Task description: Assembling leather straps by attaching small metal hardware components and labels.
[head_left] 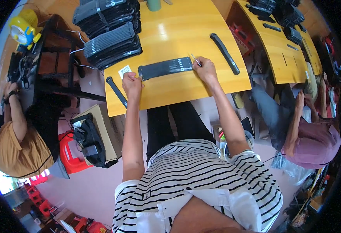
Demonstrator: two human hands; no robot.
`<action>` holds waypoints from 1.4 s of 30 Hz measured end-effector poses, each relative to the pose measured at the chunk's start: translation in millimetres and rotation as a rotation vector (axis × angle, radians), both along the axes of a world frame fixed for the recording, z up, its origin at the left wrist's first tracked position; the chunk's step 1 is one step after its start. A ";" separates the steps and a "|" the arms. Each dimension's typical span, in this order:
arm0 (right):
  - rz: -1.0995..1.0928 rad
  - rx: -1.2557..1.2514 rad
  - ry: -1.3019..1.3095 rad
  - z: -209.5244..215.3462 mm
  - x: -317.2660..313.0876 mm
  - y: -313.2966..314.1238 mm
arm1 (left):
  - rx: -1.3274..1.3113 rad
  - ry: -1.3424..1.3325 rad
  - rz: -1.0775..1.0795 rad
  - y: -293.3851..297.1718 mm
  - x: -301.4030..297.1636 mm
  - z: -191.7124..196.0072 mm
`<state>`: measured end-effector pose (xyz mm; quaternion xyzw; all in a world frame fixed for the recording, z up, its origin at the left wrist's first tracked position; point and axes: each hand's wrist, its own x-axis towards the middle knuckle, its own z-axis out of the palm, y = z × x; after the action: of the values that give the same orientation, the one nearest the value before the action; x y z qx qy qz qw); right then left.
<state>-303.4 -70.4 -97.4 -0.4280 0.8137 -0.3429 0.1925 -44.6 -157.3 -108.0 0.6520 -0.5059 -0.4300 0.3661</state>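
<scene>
A wide black fabric band (164, 67) with pale crescent prints lies flat across the yellow table in front of me. At its left end, my left hand (131, 83) has its fingers pinched together; what they grip, if anything, is too small to tell. Just behind those fingers shows a white printed label (124, 71). My right hand (205, 70) is closed at the band's right end. From its fingers sticks out a thin pointed metal tool (195, 59), aimed up and left. Its exact kind is unclear.
Narrow black straps lie left (116, 91) and right (225, 53) on the yellow table (174, 35). Tall stacks of black bands (113, 44) fill the back left. A green cup (153, 4) stands at the far edge. Co-workers sit left (20, 143) and right (314, 141).
</scene>
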 end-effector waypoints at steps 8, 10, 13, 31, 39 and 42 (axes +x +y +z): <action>-0.016 -0.163 0.291 34.8 21.7 -31.1 | -0.639 -0.446 -0.299 11.6 -28.5 7.5; 0.013 -0.263 0.536 23.5 32.7 -53.0 | -0.708 -0.703 -0.429 11.9 -47.3 6.7; 0.093 -0.223 0.674 -1.7 43.2 -68.6 | -0.754 -0.795 -0.459 10.7 -58.5 -3.3; 0.058 -0.204 0.357 28.5 49.9 -38.3 | -0.536 0.007 -0.010 34.6 64.4 44.8; 0.742 -0.310 0.182 24.4 193.1 38.4 | -0.052 0.555 0.373 142.9 141.2 0.3; 0.912 -0.221 0.453 22.9 216.7 35.6 | 0.110 0.683 0.414 171.3 137.5 -23.9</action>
<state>-86.7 -34.7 -74.5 -0.8204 0.5246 -0.2066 0.0951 93.0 14.0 -131.9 0.5784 -0.1893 -0.5655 0.5566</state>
